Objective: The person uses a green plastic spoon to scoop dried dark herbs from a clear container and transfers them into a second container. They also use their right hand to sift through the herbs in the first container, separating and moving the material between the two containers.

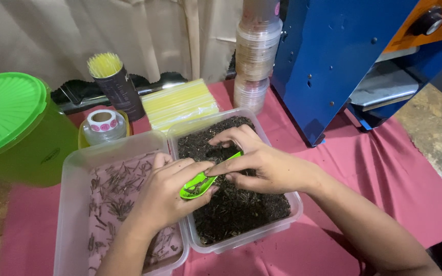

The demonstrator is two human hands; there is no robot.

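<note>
Two clear plastic tubs sit side by side on a pink cloth. The right tub is full of dark dried leaf bits; the left tub holds a thin scatter of dark twigs. A small bright green spoon hangs over the seam between them. My right hand grips its handle above the dark bits. My left hand touches the spoon's bowl with its fingertips, picking at what lies in it.
A green lidded bucket stands at the left. Behind the tubs are a sticker roll on a jar, a dark cup of yellow straws, a packet of straws and stacked clear cups. A blue machine fills the right rear.
</note>
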